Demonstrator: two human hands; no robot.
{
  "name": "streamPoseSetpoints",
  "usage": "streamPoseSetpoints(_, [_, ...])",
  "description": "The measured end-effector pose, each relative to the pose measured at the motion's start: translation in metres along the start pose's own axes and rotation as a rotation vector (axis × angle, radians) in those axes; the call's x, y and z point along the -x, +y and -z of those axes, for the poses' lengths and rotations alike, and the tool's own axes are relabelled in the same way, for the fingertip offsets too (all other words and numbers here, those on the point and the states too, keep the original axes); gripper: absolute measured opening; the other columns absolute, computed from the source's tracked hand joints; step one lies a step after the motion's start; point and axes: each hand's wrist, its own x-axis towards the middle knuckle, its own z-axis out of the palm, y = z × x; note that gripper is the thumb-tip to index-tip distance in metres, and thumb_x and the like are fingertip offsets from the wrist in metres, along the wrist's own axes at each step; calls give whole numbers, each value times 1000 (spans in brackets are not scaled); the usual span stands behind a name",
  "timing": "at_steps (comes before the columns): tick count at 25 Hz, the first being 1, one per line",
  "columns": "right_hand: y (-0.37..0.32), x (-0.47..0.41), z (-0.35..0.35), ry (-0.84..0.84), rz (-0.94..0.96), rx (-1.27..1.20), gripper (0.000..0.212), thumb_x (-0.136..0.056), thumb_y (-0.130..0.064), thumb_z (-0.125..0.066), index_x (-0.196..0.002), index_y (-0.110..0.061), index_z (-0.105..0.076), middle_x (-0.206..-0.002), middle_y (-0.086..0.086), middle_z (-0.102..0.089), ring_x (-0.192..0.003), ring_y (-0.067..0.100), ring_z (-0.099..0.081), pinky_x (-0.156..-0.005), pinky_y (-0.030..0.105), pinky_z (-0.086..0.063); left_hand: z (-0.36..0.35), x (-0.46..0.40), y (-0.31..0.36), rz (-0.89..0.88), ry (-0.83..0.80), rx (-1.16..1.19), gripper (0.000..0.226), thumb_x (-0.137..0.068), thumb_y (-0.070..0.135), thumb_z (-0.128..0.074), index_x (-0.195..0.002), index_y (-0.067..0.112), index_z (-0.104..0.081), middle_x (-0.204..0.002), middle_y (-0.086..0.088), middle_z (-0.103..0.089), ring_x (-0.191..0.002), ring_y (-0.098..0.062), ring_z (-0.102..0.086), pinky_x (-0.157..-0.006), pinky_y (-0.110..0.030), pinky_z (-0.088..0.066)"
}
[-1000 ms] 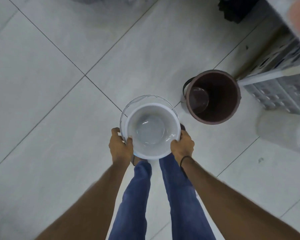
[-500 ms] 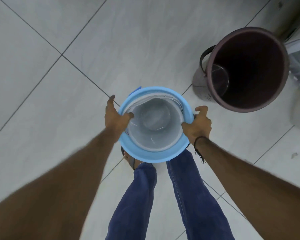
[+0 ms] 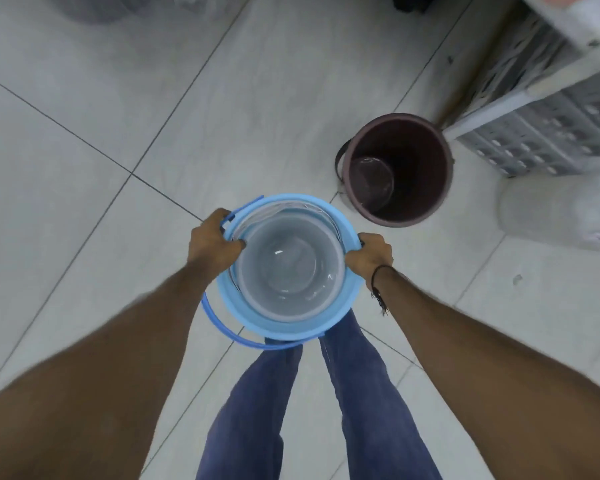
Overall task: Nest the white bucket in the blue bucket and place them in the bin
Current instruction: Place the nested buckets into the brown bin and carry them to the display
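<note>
The white bucket [image 3: 288,268] sits nested inside the blue bucket [image 3: 340,313], and I hold the pair in the air above my legs. My left hand [image 3: 212,244] grips the blue rim on its left side, with the thumb hooked over the edge. My right hand [image 3: 369,254] clasps the rim on the right. The blue handle [image 3: 222,327] hangs down at the front left. The dark brown bin [image 3: 400,168] stands upright on the floor, ahead and to the right of the buckets, with a clear round item lying in its bottom.
A grey perforated crate [image 3: 548,133] stands under a white shelf at the right, just behind the bin. A translucent plastic container [image 3: 555,216] lies to the bin's right. Grey floor tiles [image 3: 84,168] spread to the left and ahead.
A second ago I held only the white bucket. It now sits inside the blue bucket, and both are lifted with the blue handle swung down. The view has pulled back from the bin.
</note>
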Motion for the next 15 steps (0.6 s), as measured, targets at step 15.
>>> streamPoseSetpoints(15, [-3, -77, 259, 300, -16, -167, 17, -70, -4, -59, -76, -14, -71, -76, 10, -68, -78, 33, -68, -64, 27, -48, -41, -23, 302, -343, 26, -92, 54, -77, 39, -73, -129, 35, -58, -100, -2, -73, -94, -31, -67, -87, -42, -57])
